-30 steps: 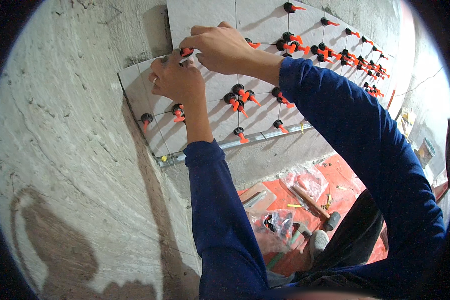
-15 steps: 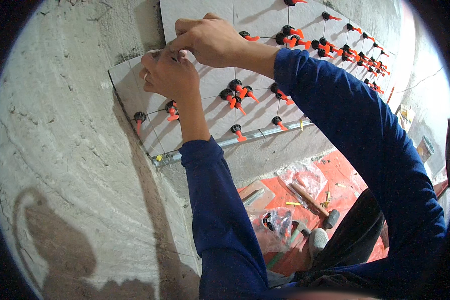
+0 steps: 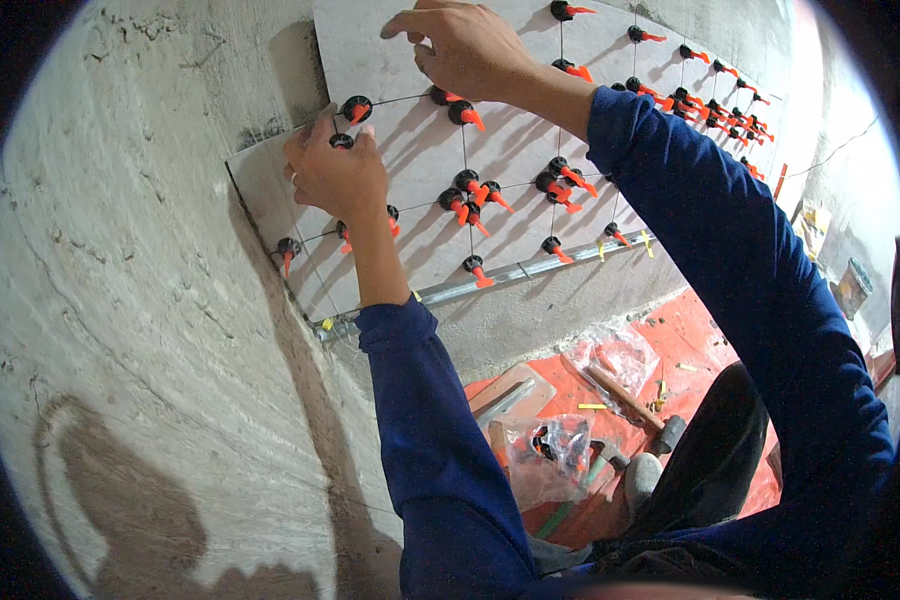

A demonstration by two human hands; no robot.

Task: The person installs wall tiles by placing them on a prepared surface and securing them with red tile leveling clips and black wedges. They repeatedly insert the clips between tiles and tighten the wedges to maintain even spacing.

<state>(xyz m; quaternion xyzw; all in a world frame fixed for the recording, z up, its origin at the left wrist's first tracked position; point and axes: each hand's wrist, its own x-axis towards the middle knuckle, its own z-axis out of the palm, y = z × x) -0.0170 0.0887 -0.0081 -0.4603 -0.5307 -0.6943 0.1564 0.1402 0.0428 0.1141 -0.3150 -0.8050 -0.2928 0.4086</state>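
Note:
Pale grey tiles point(image 3: 410, 150) cover the wall in front of me, with black-capped, orange-handled tile levelers standing along their joints. My left hand point(image 3: 335, 165) is closed near the left end of the upper joint, with the black cap of a tile leveler point(image 3: 341, 141) between thumb and fingers. Just above these fingers, another tile leveler point(image 3: 356, 109) sits at the joint. My right hand point(image 3: 470, 50) is raised over the upper tile, its fingers apart and nothing visible in them. Beneath its wrist, a tile leveler point(image 3: 464, 113) stands out from the joint.
A metal rail point(image 3: 510, 275) runs under the lowest tiles. Bare rough wall point(image 3: 170, 330) lies at left. On the red floor sheet point(image 3: 705, 330) are a mallet point(image 3: 625, 398), a hammer point(image 3: 608, 456), a trowel point(image 3: 510, 398) and a clear bag point(image 3: 550, 455) with levelers inside.
My right hand has parted from the left, moving up and right, its fingers opening. My left hand has lowered slightly, and the leveler above it now shows. The view has shifted a little.

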